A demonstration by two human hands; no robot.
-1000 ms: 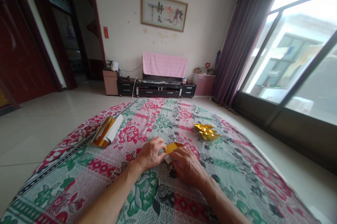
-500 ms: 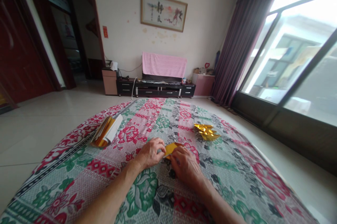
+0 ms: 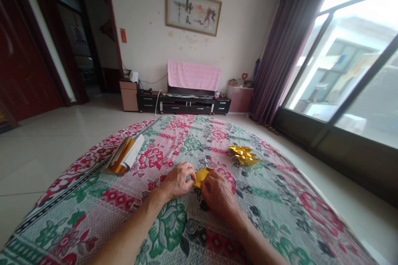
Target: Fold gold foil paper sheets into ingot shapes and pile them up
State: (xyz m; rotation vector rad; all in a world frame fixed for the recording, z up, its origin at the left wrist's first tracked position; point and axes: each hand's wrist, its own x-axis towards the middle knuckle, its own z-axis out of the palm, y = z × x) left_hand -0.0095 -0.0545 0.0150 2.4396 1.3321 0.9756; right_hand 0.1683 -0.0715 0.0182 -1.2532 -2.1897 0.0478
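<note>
Between my hands, low over the patterned cloth, is a small folded piece of gold paper (image 3: 202,176). My left hand (image 3: 180,180) pinches its left edge with thumb and fingertips. On the other side my right hand (image 3: 217,190) is closed over its right part, so the fingertips and that end of the paper are partly hidden. Shiny folded gold paper pieces (image 3: 244,155) lie in a small group beyond my right hand. To the far left rests a curled stack of gold and white paper sheets (image 3: 124,155).
A flowered cloth (image 3: 172,223) covers the rounded surface in front of me. Past its far edge stands a low black cabinet (image 3: 186,106) with a pink cloth (image 3: 193,75) over the thing on it. A window (image 3: 342,82) and purple curtain (image 3: 280,49) are at the right.
The pale edge along the front of the gold paper has gone from sight, and the paper looks folded over. My right hand has shifted very slightly; my left hand stays in place.
</note>
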